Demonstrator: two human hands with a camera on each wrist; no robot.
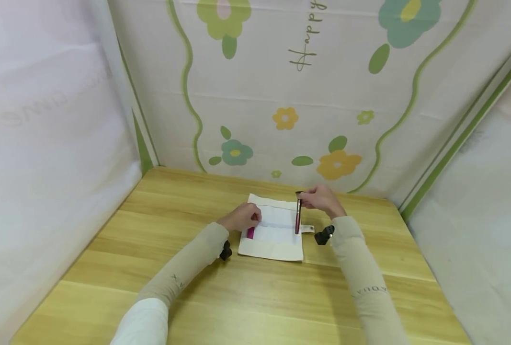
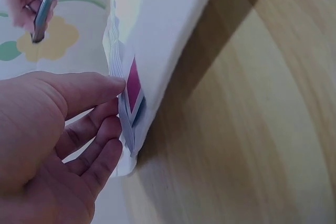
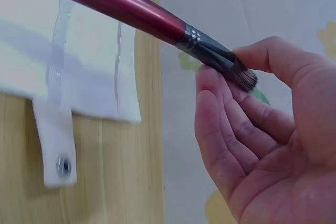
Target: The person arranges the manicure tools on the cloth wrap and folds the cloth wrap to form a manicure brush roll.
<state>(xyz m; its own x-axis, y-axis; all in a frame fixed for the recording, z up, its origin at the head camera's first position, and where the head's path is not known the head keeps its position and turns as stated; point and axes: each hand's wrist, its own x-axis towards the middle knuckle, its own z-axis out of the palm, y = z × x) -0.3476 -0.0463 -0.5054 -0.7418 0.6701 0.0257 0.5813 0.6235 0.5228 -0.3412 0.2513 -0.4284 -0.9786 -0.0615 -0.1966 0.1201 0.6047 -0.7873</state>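
A white brush pouch (image 1: 277, 239) lies unfolded on the table, with elastic bands across it and a snap tab (image 3: 58, 145) on its right side. My left hand (image 1: 241, 217) is at its left edge. In the left wrist view, the thumb and fingers pinch an elastic band (image 2: 118, 72) there, beside a magenta piece (image 2: 134, 85) tucked under it. My right hand (image 1: 321, 200) holds a makeup brush (image 3: 121, 6) by its dark ferrule near the bristles. The brush's dark red handle points down over the pouch's right side.
The wooden table (image 1: 238, 297) spreads around the pouch. A white cloth wall (image 1: 255, 86) printed with flowers rises just behind the table's far edge. More white cloth (image 1: 57, 120) hangs at the left and right sides.
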